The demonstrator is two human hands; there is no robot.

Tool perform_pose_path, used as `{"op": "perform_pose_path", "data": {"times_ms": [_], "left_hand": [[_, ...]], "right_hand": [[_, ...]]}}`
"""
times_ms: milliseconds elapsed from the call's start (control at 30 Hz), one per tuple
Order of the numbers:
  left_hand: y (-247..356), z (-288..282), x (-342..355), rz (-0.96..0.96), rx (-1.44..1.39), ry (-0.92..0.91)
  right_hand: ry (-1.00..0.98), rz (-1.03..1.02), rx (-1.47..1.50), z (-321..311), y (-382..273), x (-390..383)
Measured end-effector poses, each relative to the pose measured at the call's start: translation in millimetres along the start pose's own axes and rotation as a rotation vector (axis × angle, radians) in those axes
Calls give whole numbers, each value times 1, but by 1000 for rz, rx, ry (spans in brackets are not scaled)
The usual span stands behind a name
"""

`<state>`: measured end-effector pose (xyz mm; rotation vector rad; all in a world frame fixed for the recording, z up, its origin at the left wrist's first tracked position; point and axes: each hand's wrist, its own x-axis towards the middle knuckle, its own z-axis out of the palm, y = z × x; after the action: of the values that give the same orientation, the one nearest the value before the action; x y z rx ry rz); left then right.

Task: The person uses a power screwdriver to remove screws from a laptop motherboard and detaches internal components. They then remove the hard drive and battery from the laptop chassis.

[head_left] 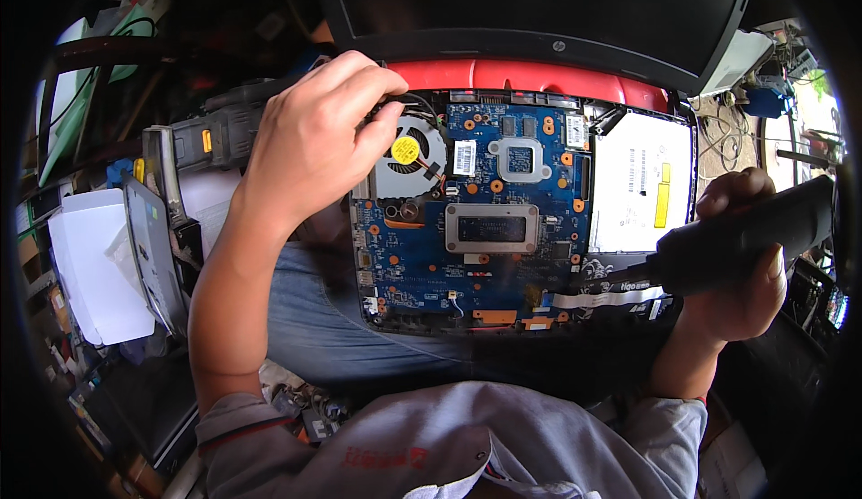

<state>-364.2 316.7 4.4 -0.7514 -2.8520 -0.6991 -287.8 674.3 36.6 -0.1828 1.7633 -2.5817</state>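
Monitor (539, 9) beyond the far edge: standing dark behind a red bar (530, 79), closing off that side. Crowding the left with a white box (94, 270) and a grey panel (148, 243). Lying across the lap as an opened laptop base (422, 328), holding a blue circuit board (471, 192), a fan (391, 178) and a white-labelled panel (633, 185) inside its rim. Curling the left hand (314, 131) over the fan, bringing thumb and forefinger close, hiding any grip: being unable to say. Wrapping the right hand (732, 310) around a black tool (745, 238), covering part of the right edge.
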Motion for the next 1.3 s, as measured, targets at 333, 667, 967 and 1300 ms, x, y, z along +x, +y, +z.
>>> {"op": "perform_pose_path", "data": {"times_ms": [333,667,967,1300], "left_hand": [[14,3,3,111,-102,102],[27,14,27,137,-318,37],[29,1,33,112,-769,-25],[28,2,35,170,-791,-38]], "right_hand": [[-27,-24,-105,13,-3,20],[-105,-393,-802,28,-53,69],[-321,-170,-221,92,-36,83],[-433,-85,-287,93,-28,82]]}}
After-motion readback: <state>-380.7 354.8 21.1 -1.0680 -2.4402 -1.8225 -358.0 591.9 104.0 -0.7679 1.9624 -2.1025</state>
